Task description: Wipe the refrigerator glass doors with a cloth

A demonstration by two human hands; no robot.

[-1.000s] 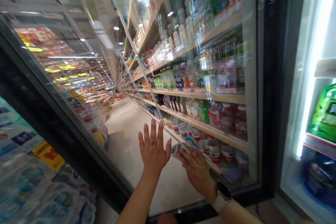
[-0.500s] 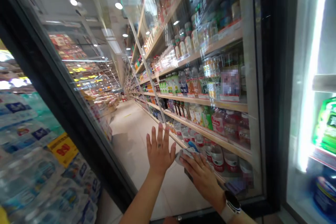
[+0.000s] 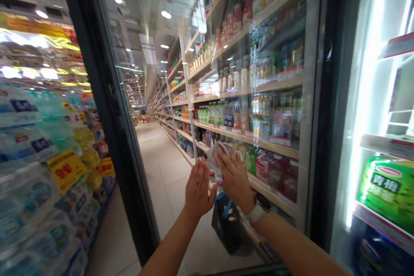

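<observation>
By a shop aisle [image 3: 152, 148], the left hand [image 3: 198, 189] is uncurled, the right hand [image 3: 233, 177] flat over cloth [image 3: 212, 155] on glass [image 3: 274, 64].

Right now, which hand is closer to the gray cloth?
The right. The right hand lies flat over the cloth; the left hand is beside it, lower and to its left.

Comprises two hands [image 3: 198, 189] [image 3: 233, 177], one cloth [image 3: 211, 155], one wristwatch [image 3: 257, 211] and one dark container [image 3: 231, 233] at lower centre; two red-numbered yellow signs [image 3: 66, 170] [image 3: 107, 167] at left; one green pack [image 3: 388, 189] at lower right.
</observation>
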